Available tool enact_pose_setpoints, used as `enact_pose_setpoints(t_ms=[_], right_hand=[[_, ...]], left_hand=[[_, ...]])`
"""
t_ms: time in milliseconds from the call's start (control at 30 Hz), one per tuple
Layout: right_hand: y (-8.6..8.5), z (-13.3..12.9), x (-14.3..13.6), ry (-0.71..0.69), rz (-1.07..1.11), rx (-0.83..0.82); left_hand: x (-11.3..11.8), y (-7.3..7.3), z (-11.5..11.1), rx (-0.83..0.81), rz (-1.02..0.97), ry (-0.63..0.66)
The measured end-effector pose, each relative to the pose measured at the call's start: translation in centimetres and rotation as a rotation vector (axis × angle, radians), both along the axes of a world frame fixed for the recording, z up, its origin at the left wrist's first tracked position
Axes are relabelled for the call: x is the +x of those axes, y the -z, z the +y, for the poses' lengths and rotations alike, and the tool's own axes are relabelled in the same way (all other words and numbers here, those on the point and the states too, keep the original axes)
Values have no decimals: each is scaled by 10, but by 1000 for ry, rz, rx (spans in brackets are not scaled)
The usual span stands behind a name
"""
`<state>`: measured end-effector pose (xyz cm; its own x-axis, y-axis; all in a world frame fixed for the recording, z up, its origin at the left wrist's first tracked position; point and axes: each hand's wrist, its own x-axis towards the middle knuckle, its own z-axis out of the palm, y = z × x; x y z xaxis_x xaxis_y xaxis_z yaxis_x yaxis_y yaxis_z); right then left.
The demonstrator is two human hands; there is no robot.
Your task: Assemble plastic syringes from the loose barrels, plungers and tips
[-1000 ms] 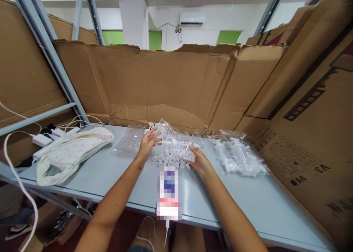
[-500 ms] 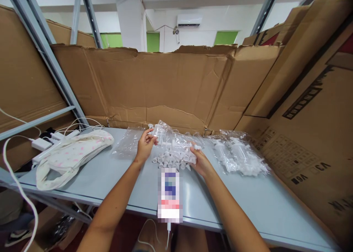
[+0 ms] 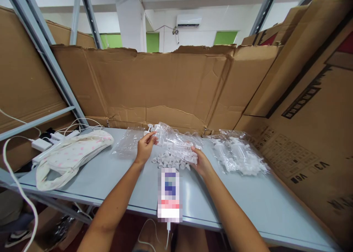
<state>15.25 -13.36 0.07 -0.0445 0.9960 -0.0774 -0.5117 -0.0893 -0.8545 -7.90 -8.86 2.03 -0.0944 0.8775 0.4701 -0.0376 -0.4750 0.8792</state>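
Observation:
A clear plastic bag (image 3: 179, 137) is stretched between my hands above the table. Inside it lies a clear, ribbed part with a white end (image 3: 182, 145), lengthwise. My right hand (image 3: 202, 162) grips the right end of the bag, thumb on top. At the bag's left end, my left hand (image 3: 145, 145) pinches the plastic near its mouth. Just beyond the left fingers stand white plastic pieces (image 3: 151, 128). Several small white cone-shaped caps (image 3: 173, 160) are heaped on the table beneath the bag.
Filled clear bags (image 3: 238, 156) lie to the right, and flat plastic bags (image 3: 128, 141) to the left. A white spotted cloth bag (image 3: 74, 154) and a power strip (image 3: 52, 145) are farther left. A blurred-out phone (image 3: 170, 195) sits at the front edge. Cardboard (image 3: 165, 79) walls the back.
The ribbed part has gone deeper into the bag, its white end no longer jutting past my right fingers. My left hand has shifted slightly at the bag's left end.

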Motion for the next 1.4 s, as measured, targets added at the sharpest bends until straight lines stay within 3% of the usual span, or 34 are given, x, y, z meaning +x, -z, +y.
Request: enact_pose_setpoints(t_ms=[200, 400, 633, 867, 1100, 1400], right_hand=[[-9, -5, -1, 32, -8, -13], [-7, -4, -1, 32, 6, -27], [-11, -3, 5, 82, 45, -52], [-9, -1, 9, 100, 65, -109], [-8, 0, 8, 104, 23, -102], [-9, 0, 11, 87, 3, -86]], left_hand=[[0, -2, -3, 99, 93, -117], [-1, -2, -2, 77, 137, -75], [-7, -3, -4, 421, 639, -53], [-16, -8, -4, 709, 993, -253], [-14, -10, -6, 761, 977, -129], [-13, -7, -6, 769, 1031, -151]])
